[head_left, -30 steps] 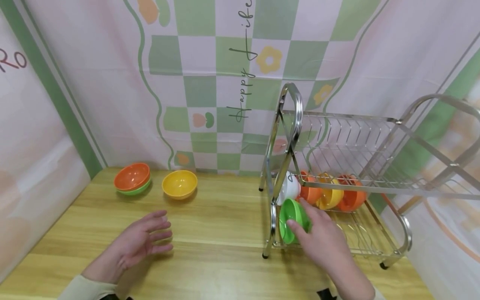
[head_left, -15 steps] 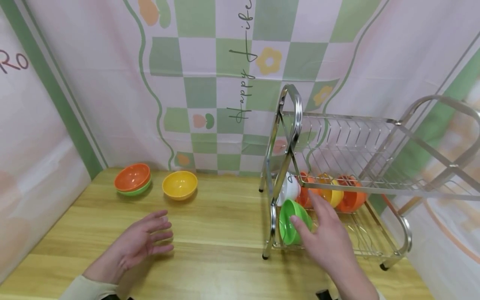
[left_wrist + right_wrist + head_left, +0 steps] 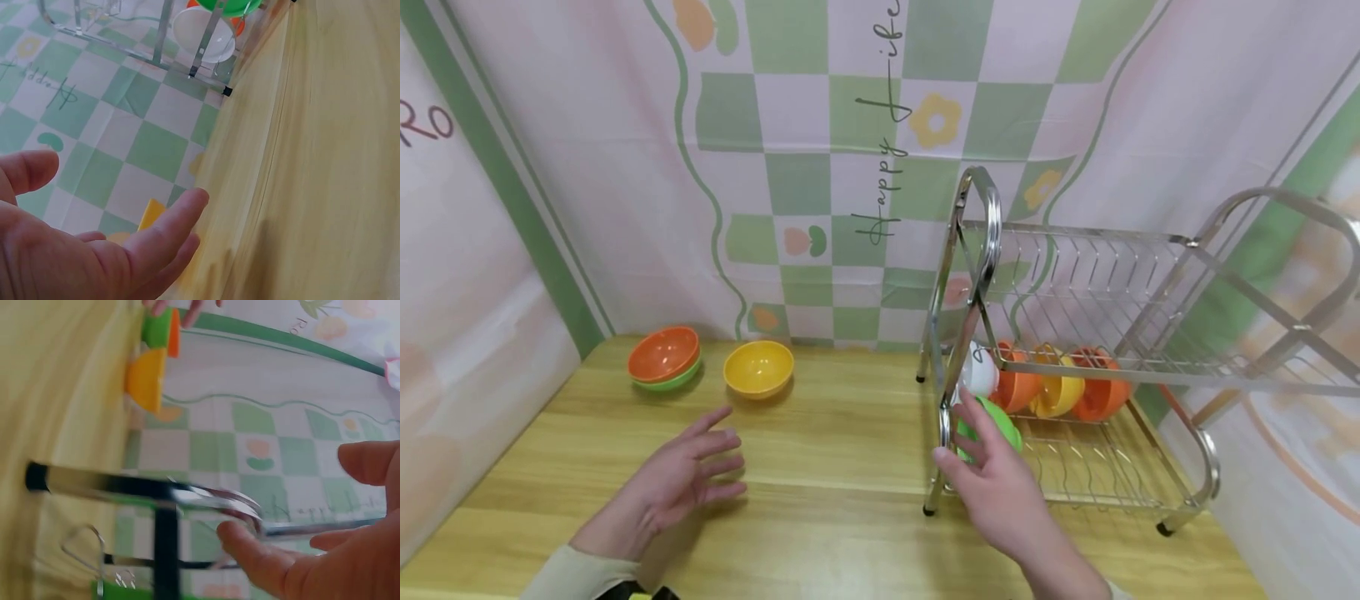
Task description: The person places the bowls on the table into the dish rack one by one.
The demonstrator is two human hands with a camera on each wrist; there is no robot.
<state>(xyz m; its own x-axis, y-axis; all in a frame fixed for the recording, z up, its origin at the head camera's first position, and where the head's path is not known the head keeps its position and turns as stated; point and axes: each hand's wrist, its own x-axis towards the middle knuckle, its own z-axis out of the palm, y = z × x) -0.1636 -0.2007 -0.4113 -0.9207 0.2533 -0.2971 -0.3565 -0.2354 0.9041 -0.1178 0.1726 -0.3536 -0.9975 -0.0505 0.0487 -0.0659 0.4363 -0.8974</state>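
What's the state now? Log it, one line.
left hand: empty, above table | right hand: empty, near rack | green bowl: low in rack

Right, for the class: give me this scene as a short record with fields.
Rack: lower shelf holds white bowl, orange bowl, yellow bowl, second orange bowl, front green bowl
Table: stacked orange bowl in stacked green bowl; lone yellow bowl to their right
Left hand: over table, holds nothing
Right hand: partly hides front green bowl in head view; holds nothing

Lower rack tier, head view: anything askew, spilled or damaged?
Nothing clearly stands out: no spill or damage visible. The green bowl sits alone in front of the white bowl, partly hidden by the right hand.
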